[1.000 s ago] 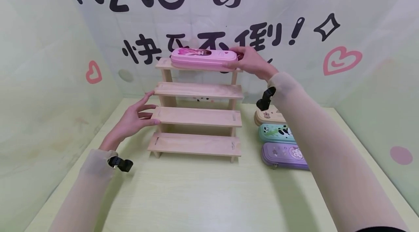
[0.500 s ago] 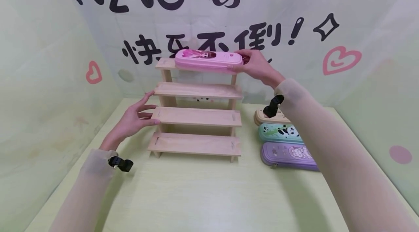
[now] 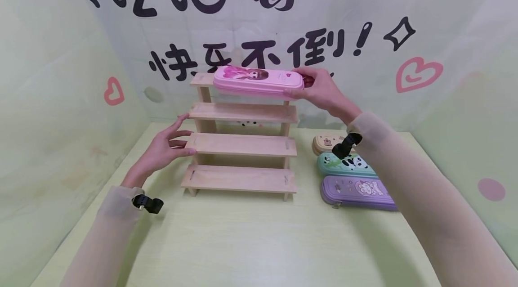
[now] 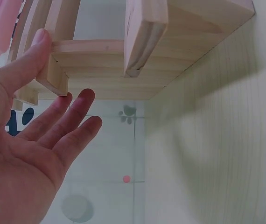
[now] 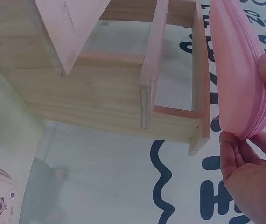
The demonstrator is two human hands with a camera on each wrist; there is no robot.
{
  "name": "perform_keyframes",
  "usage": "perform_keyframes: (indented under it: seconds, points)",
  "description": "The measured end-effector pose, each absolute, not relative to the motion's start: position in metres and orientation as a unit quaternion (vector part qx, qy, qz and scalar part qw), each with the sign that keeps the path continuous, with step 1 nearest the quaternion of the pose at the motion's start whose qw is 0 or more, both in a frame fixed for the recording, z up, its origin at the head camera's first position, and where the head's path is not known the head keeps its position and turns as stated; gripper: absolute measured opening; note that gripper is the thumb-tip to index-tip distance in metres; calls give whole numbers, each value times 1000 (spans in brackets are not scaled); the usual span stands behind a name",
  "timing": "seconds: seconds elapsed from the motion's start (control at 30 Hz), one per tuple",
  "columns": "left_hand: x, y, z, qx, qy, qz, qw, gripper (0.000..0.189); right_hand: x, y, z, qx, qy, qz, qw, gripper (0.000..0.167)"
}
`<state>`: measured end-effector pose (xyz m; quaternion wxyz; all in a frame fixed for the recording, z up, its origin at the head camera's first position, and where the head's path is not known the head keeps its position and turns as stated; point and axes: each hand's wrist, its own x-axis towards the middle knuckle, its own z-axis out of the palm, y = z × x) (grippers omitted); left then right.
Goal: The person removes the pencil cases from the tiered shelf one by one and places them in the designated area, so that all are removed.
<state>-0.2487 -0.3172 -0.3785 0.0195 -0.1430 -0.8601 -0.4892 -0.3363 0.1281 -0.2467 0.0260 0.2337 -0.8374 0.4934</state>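
Note:
A pink pencil case (image 3: 259, 82) with a printed doll-like figure overlaps the top board of a four-step wooden display stand (image 3: 243, 144) in the head view. Its right end is gripped by my right hand (image 3: 323, 91), thumb on the front side and fingers round the far side. The right wrist view shows the case's zipper (image 5: 263, 100) and a narrow gap between case and top board. My left hand (image 3: 162, 147) touches the stand's left end, its fingers extended. Its thumb lies against one board, and the index fingertip is at the board above.
To the right of the stand lie a beige case (image 3: 327, 143), a green panda case (image 3: 344, 164) and a purple case (image 3: 360, 192), partly behind my right forearm. A printed cloth (image 3: 259, 21) hangs behind the stand. The pale table (image 3: 226, 237) extends in front.
My right hand has drawn the pink pencil case slightly right, then down and nearer in the head view, uncovering more of the top board's left end. My left hand stays at the stand.

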Motion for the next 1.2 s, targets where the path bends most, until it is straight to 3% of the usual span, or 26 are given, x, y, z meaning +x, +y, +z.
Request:
perform_keyframes:
  seconds: [0.5,1.2]
  points:
    - [-250,-316,-378,-142,-867,-477,22,106,-295,143,-258,232,-853,464,53,71]
    - [-249,-316,-378,-147,-868,-474,29,106,-239,181,-316,257,-853,450,67,71]
